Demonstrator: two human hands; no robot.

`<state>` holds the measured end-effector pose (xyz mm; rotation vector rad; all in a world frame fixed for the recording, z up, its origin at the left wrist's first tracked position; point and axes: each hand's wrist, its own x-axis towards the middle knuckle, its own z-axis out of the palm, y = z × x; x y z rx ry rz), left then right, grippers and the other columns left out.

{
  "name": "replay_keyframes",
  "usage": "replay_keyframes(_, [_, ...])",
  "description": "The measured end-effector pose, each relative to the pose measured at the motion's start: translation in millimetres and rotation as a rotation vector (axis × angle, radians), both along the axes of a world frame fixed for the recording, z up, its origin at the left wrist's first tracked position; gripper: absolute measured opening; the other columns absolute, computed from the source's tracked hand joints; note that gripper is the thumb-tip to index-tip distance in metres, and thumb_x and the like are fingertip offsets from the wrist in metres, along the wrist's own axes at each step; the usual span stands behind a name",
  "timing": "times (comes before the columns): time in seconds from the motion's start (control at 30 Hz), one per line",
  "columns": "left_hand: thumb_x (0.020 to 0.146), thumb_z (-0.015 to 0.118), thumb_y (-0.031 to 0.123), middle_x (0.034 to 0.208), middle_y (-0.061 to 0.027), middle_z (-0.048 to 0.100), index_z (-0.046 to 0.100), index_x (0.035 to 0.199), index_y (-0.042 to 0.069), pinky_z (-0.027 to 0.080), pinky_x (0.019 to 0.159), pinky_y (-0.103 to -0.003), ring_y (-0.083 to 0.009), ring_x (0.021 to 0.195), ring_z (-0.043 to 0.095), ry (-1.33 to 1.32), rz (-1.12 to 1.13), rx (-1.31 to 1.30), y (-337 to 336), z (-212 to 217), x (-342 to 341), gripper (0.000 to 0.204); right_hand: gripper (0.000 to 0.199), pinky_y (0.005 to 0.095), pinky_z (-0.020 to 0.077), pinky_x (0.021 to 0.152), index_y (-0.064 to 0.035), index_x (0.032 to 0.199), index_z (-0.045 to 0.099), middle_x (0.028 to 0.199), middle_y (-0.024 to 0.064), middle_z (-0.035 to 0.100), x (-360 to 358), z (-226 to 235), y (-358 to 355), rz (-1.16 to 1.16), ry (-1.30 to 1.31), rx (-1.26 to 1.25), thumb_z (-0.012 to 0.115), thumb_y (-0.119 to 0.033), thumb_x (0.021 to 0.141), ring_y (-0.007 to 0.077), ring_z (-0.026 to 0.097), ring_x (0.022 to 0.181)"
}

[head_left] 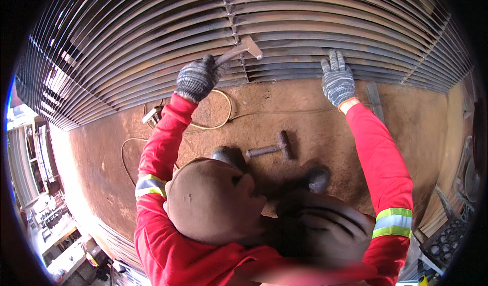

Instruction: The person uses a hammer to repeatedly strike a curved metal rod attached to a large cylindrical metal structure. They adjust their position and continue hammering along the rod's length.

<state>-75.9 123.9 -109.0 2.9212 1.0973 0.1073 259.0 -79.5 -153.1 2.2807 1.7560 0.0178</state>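
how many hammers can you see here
2. One hammer is gripped in the gloved left hand, its head against the steel grating. The other hammer lies loose on the rusty plate near the boots. The right hand holds none; others may be hidden.

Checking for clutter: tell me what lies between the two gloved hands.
In the head view, only grating bars and the plate edge lie between left hand and right hand. The left hand's hammer head sits above that stretch.
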Motion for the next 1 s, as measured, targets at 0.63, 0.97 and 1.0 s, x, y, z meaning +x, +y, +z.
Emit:
replay_keyframes(0.63, [0.093,0.059,0.041,0.055,-0.0168,0.056,0.058,0.086,0.009,0.041,0.042,-0.049,-0.0376,0.046,0.055,-0.093,-0.015,0.134,16.7,18.1,14.8,0.033,0.053,0.0513,0.0329,0.107,-0.0079,0.142,0.043,0.155,0.023,0.022,-0.5,-1.5,-5.0,0.041,-0.037,-0.024,0.047,-0.021,0.09,0.0381,0.024,0.143])
replay_keyframes(0.97, [0.09,0.061,0.045,0.052,-0.0156,0.056,0.055,0.081,0.008,0.044,0.042,-0.046,-0.0373,0.046,0.057,-0.15,-0.083,0.086,-34.3,68.2,22.3,0.038,0.052,0.0514,0.0321,0.107,-0.0073,0.141,0.045,0.155,0.0242,0.022,4.1,-4.8,1.0,0.048,-0.016,-0.017,0.045,-0.021,0.091,0.0388,0.023,0.143])
replay_keyframes(1.0, [0.09,0.062,0.044,0.051,-0.0152,0.055,0.055,0.082,0.008,0.043,0.041,-0.046,-0.037,0.046,0.057,-0.214,-0.104,0.069,-34.2,71.9,24.4,0.038,0.052,0.0514,0.0321,0.107,-0.0073,0.141,0.045,0.155,0.0242,0.022,6.1,-8.4,0.0,0.048,-0.02,0.0,0.045,-0.022,0.091,0.0388,0.023,0.143])
